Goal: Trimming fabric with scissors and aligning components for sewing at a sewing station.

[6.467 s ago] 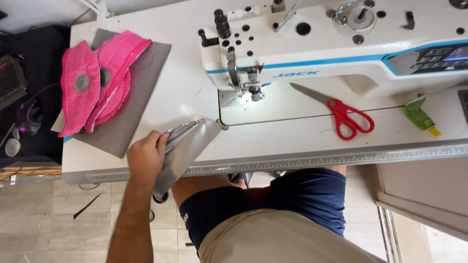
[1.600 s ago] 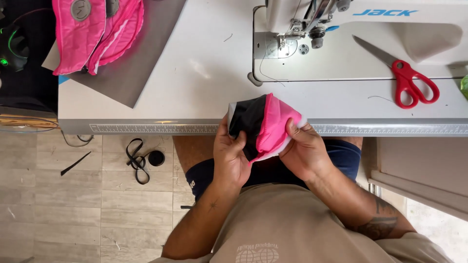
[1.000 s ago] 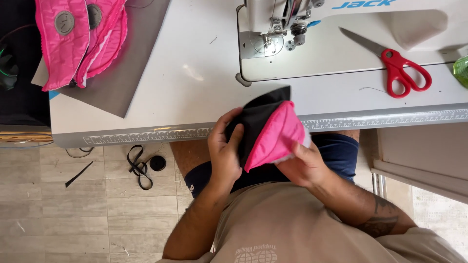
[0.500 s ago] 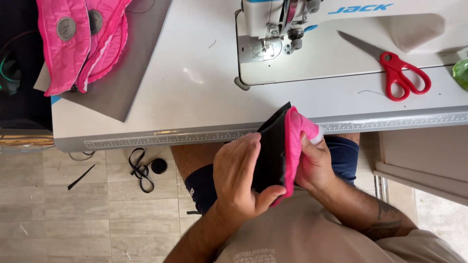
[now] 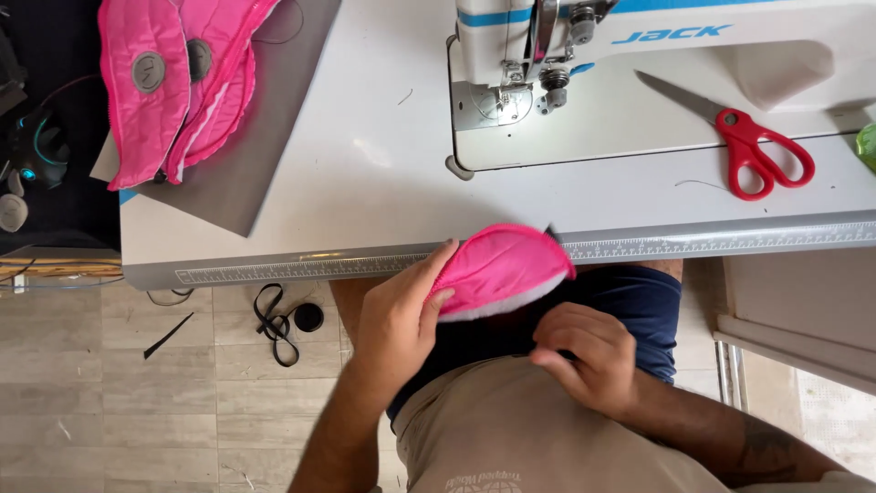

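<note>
My left hand (image 5: 397,319) grips a pink padded fabric piece (image 5: 500,269) with a white lining edge, held just below the front edge of the white sewing table (image 5: 365,164). Its pink face points up and its curved edge reaches to the right. My right hand (image 5: 584,354) is lower, against my lap, fingers curled, a little under and apart from the pink piece; whether it holds anything I cannot tell. Dark fabric lies over my lap between the hands.
A white sewing machine (image 5: 639,36) stands at the back, its needle (image 5: 552,91) above the plate. Red scissors (image 5: 753,146) lie to the right. Pink padded pieces (image 5: 173,82) are stacked on a grey sheet (image 5: 265,146) at the left. Black straps (image 5: 278,319) lie on the tiled floor.
The piece showed a black side and stood upright between both hands; now it is turned pink side up in my left hand, and my right hand has dropped to my lap.
</note>
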